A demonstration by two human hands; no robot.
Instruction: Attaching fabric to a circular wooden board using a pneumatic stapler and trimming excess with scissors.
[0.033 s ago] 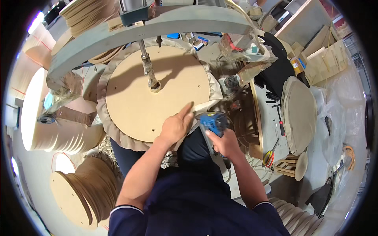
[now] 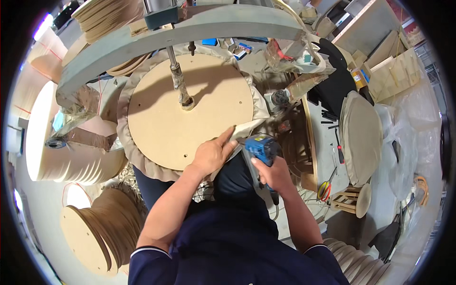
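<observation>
A round wooden board (image 2: 166,128) lies flat before me, with gathered beige fabric (image 2: 249,126) folded over its rim. My left hand (image 2: 211,156) is at the near right edge of the board, index finger stretched forward, fingers pressing and holding the fabric fold. My right hand (image 2: 275,175) is wrapped round the handle of a blue staple gun (image 2: 260,146). Its nose points left, close to my left fingertips and the fabric; whether it touches cannot be made out. A metal rod (image 2: 176,78) comes down onto the middle of the board.
A grey curved beam (image 2: 218,26) arches over the board's far side. Stacked wooden discs (image 2: 114,223) stand at lower left. At right, a bench holds beige fabric rounds (image 2: 361,137), scissors (image 2: 325,189) and a screwdriver (image 2: 339,152). A hose (image 2: 275,209) hangs below the staple gun.
My right hand and the staple gun have shifted slightly to the right and nearer to me. My left hand has moved very slightly to the right along the fabric edge.
</observation>
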